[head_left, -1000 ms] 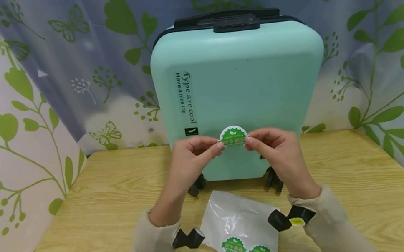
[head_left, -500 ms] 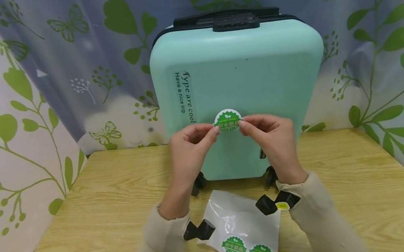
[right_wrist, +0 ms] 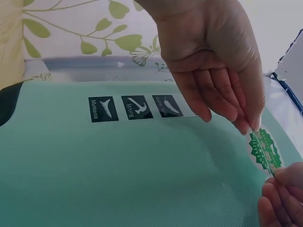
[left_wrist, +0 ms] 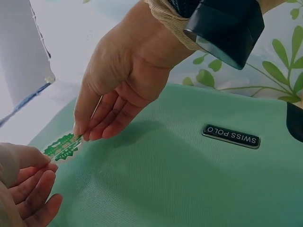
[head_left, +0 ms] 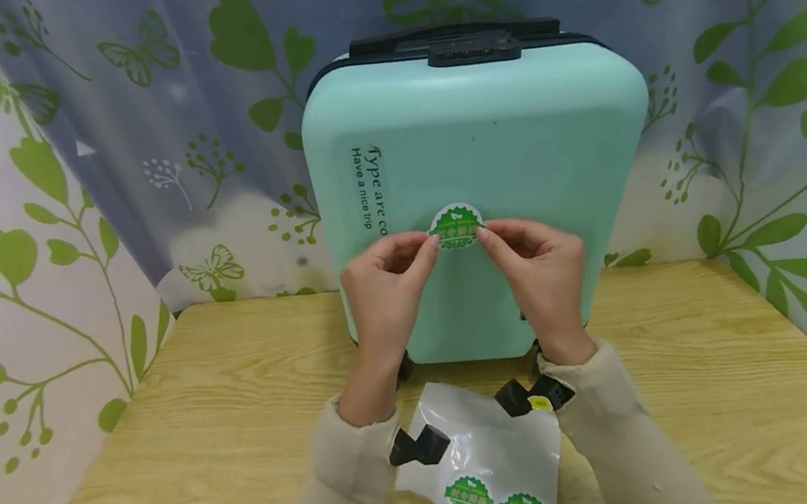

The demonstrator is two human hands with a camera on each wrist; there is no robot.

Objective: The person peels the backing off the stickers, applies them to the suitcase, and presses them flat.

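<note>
Clock readings taken on the head view unless noted. Sticker (head_left: 455, 216): round, green on white, printed side toward the viewer, at the mint face of the case (head_left: 528, 161), between the two hands. Left hand (head_left: 387, 292): grip pinching the sticker's rim at about 8 o'clock; sticker lies at 2 o'clock from the middle of this hand. Right hand (head_left: 548, 272): grip pinching the opposite rim at about 4 o'clock; sticker lies at 10 o'clock from this hand. Both wrist views put the sticker close against the case, a pale line crossing it from one grip to the other; cannot tell whether its whole back touches. Case stands upright on the tabletop (head_left: 208, 444), black handle (head_left: 452, 32) at 12 o'clock from the sticker, lettering (head_left: 368, 181) at 10 o'clock and partly covered by the left hand. Left wrist view: "SWISS POLO" badge (left_wrist: 230, 136), inverted, at 4 o'clock from the right hand. Right wrist view: three dark labels (right_wrist: 137, 108) at 8 o'clock from the left hand. Glossy sheet (head_left: 462, 421) lies on the tabletop at 6 o'clock from the sticker, bearing two matching stickers (head_left: 468, 496) at its 7 and 5 o'clock. Leaf-print cloth (head_left: 798, 81) hangs behind.
</note>
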